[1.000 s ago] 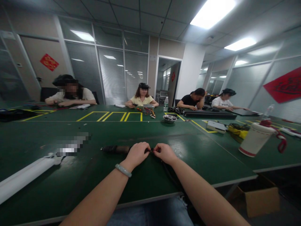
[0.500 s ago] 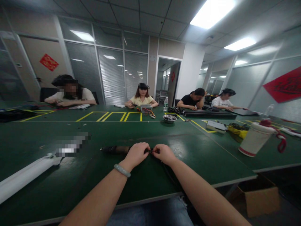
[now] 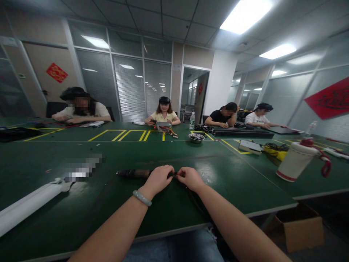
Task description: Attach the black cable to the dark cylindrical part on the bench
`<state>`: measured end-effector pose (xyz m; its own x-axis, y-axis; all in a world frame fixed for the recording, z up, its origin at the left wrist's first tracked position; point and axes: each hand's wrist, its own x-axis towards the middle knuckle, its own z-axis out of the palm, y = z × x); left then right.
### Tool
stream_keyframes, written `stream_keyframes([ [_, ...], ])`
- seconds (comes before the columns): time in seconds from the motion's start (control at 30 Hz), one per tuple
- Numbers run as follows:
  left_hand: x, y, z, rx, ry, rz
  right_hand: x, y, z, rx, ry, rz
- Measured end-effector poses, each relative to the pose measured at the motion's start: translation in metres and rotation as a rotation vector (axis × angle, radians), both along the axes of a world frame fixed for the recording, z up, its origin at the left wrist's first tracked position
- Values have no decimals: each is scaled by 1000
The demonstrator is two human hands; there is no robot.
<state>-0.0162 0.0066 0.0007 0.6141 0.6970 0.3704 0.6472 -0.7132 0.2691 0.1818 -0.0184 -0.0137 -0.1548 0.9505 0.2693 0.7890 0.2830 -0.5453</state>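
Note:
A dark, tube-shaped tool (image 3: 136,174) lies on the green table, its right end passing behind my left hand (image 3: 161,178). The fingers of that hand are pinched on something small and dark. Close beside it, my right hand (image 3: 190,178) is also pinched, its fingertips nearly meeting those of the left. What lies between the fingertips is too small to make out. A dark cable (image 3: 198,205) runs along the inner side of my right forearm towards the table's front edge.
A phone on a white arm stand (image 3: 35,203) is at the left. A metal bowl (image 3: 196,138), a bottle (image 3: 192,120) and a wired metal box (image 3: 164,126) stand further back. A white cup (image 3: 296,160) stands right. Several people sit across the green table (image 3: 109,211).
The person across the table has shifted slightly, and the wired box there has moved a little to the left. My hands have hardly moved.

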Motion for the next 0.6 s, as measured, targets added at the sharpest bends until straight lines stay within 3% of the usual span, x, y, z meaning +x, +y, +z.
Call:
stream_keyframes([
  [0.6, 1, -4, 4, 42, 46, 5, 2, 2, -2, 9, -15, 1],
])
